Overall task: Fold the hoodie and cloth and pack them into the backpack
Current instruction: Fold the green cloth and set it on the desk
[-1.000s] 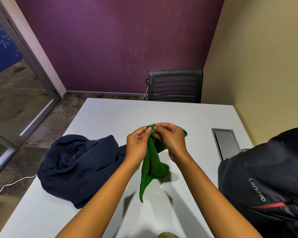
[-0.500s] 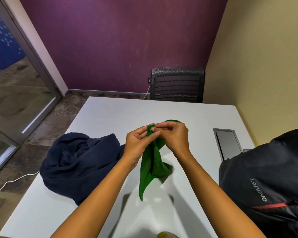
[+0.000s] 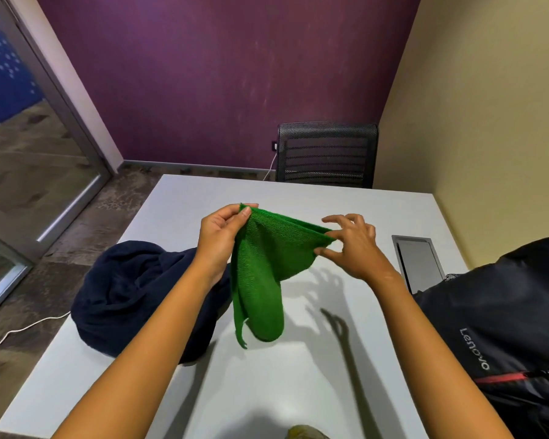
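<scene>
Two hands showing, left hand (image 3: 217, 245) and right hand (image 3: 355, 248), one green cloth (image 3: 263, 274) hanging, one navy hoodie (image 3: 133, 296) lying, one black backpack (image 3: 501, 327) sitting, one chair (image 3: 327, 153) standing, one counter (image 3: 298, 375) carrying them

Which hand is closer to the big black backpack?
Right. The right hand pinches the green cloth just left of the backpack; the left hand holds the cloth's far corner, over by the hoodie.

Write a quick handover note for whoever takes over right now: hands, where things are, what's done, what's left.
Left hand pinches one top corner of the green cloth; right hand pinches the other. The cloth hangs above the white table, not yet folded.
Navy hoodie lies bunched on the table's left side, unfolded.
Black backpack sits at the right.
Nothing packed. Left: fold both, pack them.
</scene>
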Demonstrator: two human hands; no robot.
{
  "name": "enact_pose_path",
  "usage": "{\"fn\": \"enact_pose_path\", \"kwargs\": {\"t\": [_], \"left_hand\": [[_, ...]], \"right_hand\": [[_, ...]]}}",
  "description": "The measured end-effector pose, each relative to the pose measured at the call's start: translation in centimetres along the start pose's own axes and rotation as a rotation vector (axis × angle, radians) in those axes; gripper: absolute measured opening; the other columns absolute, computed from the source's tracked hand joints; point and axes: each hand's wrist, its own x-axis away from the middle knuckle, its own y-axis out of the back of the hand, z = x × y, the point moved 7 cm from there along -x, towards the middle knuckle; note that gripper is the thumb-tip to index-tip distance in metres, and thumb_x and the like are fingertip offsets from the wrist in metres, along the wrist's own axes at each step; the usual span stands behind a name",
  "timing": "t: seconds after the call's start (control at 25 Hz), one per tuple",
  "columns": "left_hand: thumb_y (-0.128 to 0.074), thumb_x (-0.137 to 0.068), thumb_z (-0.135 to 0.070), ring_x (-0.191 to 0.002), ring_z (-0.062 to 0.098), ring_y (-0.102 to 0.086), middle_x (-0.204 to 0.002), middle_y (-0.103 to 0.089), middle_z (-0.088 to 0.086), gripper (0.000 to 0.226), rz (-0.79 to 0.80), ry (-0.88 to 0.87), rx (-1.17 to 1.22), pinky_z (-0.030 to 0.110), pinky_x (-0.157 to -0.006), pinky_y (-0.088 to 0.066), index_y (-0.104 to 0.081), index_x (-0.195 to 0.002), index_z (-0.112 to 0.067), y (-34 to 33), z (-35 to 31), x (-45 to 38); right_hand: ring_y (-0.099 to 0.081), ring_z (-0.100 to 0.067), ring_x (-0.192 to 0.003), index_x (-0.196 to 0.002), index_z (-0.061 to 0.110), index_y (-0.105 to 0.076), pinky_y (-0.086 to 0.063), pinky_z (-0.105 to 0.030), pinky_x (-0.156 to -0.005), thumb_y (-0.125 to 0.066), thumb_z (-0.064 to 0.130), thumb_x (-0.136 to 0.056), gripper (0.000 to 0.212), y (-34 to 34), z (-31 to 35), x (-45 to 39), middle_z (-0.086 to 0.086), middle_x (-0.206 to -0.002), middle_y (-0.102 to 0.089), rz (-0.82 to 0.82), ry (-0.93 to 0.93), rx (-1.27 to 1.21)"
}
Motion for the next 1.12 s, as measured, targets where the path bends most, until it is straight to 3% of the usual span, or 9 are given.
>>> {"fn": "enact_pose_path", "kwargs": {"t": [0.16,0.28,0.36,0.44,0.52,0.64,0.8,0.96,1.12], "left_hand": [[-0.056,-0.098,-0.008,-0.079,0.005,-0.069,-0.085,-0.076,-0.005,0.018,0.048,0.009,-0.029,0.019,-0.069,-0.053,-0.072,-0.106,-0.009,1.0,0.5,-0.3],[-0.054,-0.099,-0.01,-0.076,0.007,-0.067,-0.083,-0.075,-0.005,0.018,0.068,0.015,-0.02,0.021,-0.067,-0.053,-0.071,-0.105,-0.011,1.4,0.3,-0.4],[-0.054,-0.099,-0.011,-0.073,0.007,-0.066,-0.082,-0.074,-0.004,0.018,0.089,-0.002,-0.002,0.021,-0.063,-0.053,-0.072,-0.103,-0.012,1.4,-0.7,-0.6],[-0.054,-0.097,-0.012,-0.071,0.007,-0.066,-0.082,-0.074,-0.003,0.02,0.103,-0.027,0.046,0.02,-0.06,-0.053,-0.074,-0.098,-0.016,1.2,-2.0,-1.1],[-0.054,-0.097,-0.012,-0.072,0.007,-0.067,-0.084,-0.075,-0.001,0.023,0.116,-0.039,0.095,0.019,-0.06,-0.053,-0.076,-0.095,-0.017,0.9,-2.9,-2.0],[-0.056,-0.099,-0.015,-0.076,0.007,-0.068,-0.088,-0.076,0.001,0.019,0.081,0.027,0.048,0.019,-0.06,-0.053,-0.074,-0.105,-0.011,0.2,-2.1,-4.7],[-0.06,-0.099,-0.019,-0.074,0.006,-0.068,-0.085,-0.075,-0.001,0.02,0.009,0.151,-0.092,0.022,-0.065,-0.054,-0.071,-0.106,-0.004,-0.6,1.4,-9.1],[-0.059,-0.099,-0.018,-0.077,0.008,-0.069,-0.084,-0.074,-0.003,0.015,0.02,0.132,-0.141,0.027,-0.075,-0.054,-0.071,-0.093,-0.013,-2.1,2.2,-13.3],[-0.055,-0.101,-0.016,-0.092,0.01,-0.068,-0.096,-0.074,-0.001,0.016,0.131,-0.026,-0.13,0.03,-0.089,-0.056,-0.071,-0.1,-0.014,-3.8,-0.6,-15.8]], "right_hand": [[-0.058,-0.011,-0.107,-0.097,0.022,-0.08,-0.048,-0.041,-0.094,-0.07,0.053,-0.084,0.035,2.6,0.5,-0.1,0.008,-0.105,-0.072,-0.039,0.101,-0.283],[-0.065,-0.015,-0.078,-0.082,0.015,-0.075,-0.055,-0.04,-0.079,-0.084,0.035,-0.078,0.023,4.0,1.2,0.1,0.001,-0.079,-0.071,-0.058,0.12,-0.571],[-0.066,-0.021,-0.074,-0.087,0.016,-0.068,-0.057,-0.039,-0.077,-0.088,0.019,-0.074,0.023,5.0,1.5,0.2,-0.014,-0.078,-0.069,-0.088,0.127,-0.861],[-0.068,-0.025,-0.079,-0.106,0.02,-0.065,-0.057,-0.038,-0.076,-0.083,0.01,-0.073,0.038,6.0,1.4,-0.1,-0.026,-0.085,-0.07,-0.068,0.13,-1.102],[-0.071,-0.021,-0.084,-0.114,0.016,-0.066,-0.059,-0.031,-0.081,-0.078,0.008,-0.074,0.043,6.8,1.2,-0.7,-0.015,-0.091,-0.076,-0.046,0.115,-1.199],[-0.07,-0.011,-0.083,-0.098,0.006,-0.073,-0.057,-0.023,-0.083,-0.076,0.005,-0.078,0.021,7.1,-0.3,-2.7,0.001,-0.09,-0.078,-0.107,0.05,-1.127],[-0.063,-0.014,-0.081,-0.086,0.012,-0.075,-0.05,-0.033,-0.083,-0.078,0.01,-0.085,0.003,4.8,-3.1,-6.1,-0.008,-0.087,-0.074,-0.151,-0.064,-0.931],[-0.063,0.001,-0.069,-0.078,0.025,-0.07,-0.051,-0.017,-0.074,-0.079,0.011,-0.083,0.017,4.6,-5.6,-9.2,0.006,-0.076,-0.07,-0.277,-0.151,-0.854],[-0.069,-0.003,-0.078,-0.084,0.026,-0.073,-0.054,-0.02,-0.079,-0.077,0.011,-0.086,0.015,7.5,-6.1,-11.0,0.014,-0.078,-0.074,-0.474,-0.094,-0.835]]}}
